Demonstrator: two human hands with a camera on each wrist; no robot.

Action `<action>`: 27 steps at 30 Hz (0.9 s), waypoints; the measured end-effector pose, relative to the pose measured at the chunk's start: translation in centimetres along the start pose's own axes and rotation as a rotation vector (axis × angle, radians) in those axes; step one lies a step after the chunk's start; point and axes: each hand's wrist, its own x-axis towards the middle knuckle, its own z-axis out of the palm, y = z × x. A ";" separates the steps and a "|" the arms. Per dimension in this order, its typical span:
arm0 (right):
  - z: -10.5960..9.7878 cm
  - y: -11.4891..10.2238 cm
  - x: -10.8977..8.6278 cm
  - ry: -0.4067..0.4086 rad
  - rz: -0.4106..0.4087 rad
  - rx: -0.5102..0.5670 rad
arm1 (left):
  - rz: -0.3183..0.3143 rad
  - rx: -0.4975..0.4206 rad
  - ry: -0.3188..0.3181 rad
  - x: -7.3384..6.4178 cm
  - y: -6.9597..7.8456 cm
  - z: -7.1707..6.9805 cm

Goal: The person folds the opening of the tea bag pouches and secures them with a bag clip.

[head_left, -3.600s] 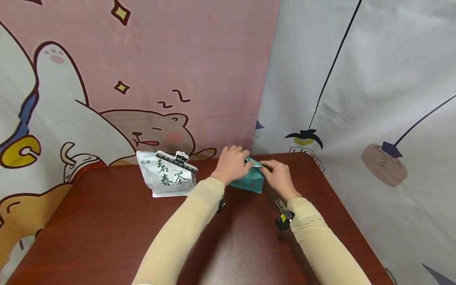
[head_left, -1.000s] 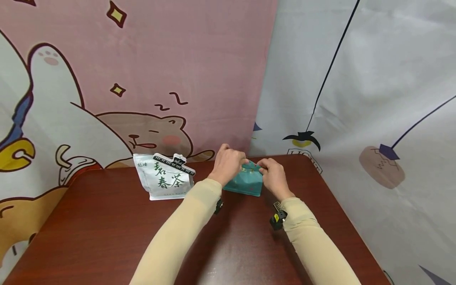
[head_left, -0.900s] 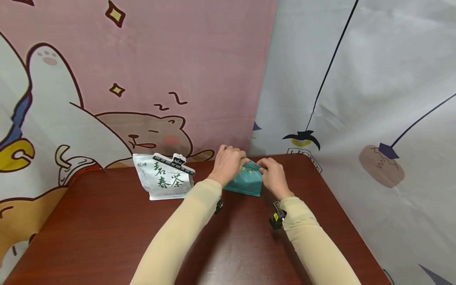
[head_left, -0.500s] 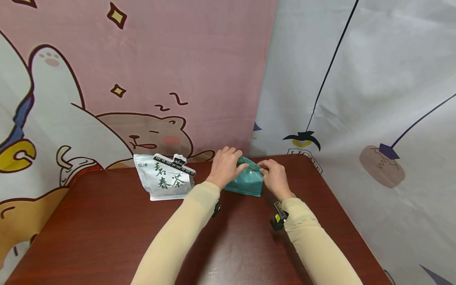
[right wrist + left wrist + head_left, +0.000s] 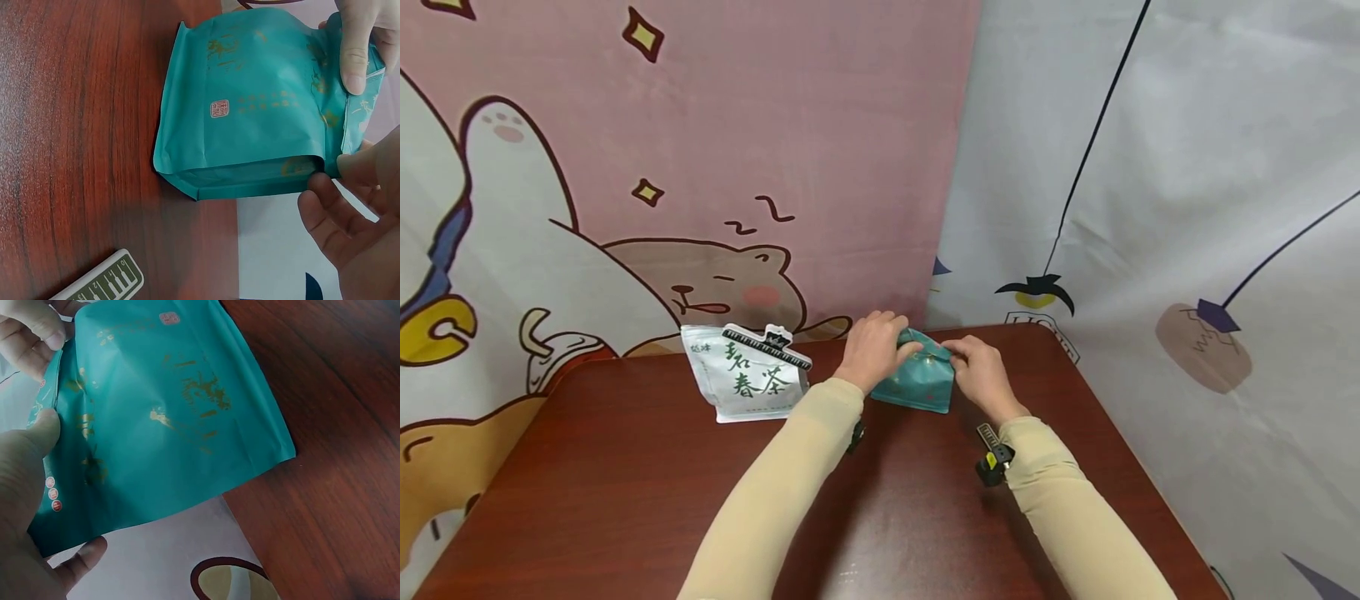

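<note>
A teal foil tea pouch (image 5: 917, 387) with gold print stands on the table, its top edge folded over. My left hand (image 5: 871, 352) grips the fold at its left end, with the thumb on the front and a finger showing behind in the left wrist view. At the other end of the fold, my right hand (image 5: 987, 379) pinches the pouch between thumb and fingers. The right wrist view shows the pouch's open side gusset just below that pinch. A green strip (image 5: 103, 281) with a white border and ruler marks lies near my right wrist, partly out of frame.
To the left stands a white tea pouch (image 5: 748, 387) with green characters, a black-and-white bag clip (image 5: 767, 345) aslant across its top. The reddish-brown table (image 5: 625, 492) backs onto a printed cloth (image 5: 820, 125) and a grey-white curtain (image 5: 1225, 167) at the right.
My left hand has shifted slightly left, its thumb now extended over the pouch's fold. My right hand has edged to the right within the last half second. The white pouch has stayed put.
</note>
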 end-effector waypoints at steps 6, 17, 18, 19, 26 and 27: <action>-0.3 0.0 0.0 -0.017 0.002 0.012 | -0.018 0.008 -0.034 0.3 0.0 -0.2; -0.8 0.2 -0.7 0.003 -0.015 0.036 | -0.033 0.000 -0.037 0.3 -0.1 -0.2; -0.9 0.2 -0.8 0.004 -0.011 0.036 | -0.036 0.002 -0.041 0.3 -0.1 -0.2; -1.0 0.3 -0.9 0.004 -0.008 0.034 | -0.039 0.004 -0.045 0.3 -0.1 -0.2; -1.6 0.4 -1.6 -0.025 0.023 0.039 | -0.046 0.012 -0.052 0.2 0.0 0.0; -1.7 0.4 -1.7 -0.025 0.022 0.039 | -0.047 0.011 -0.052 0.3 0.0 0.0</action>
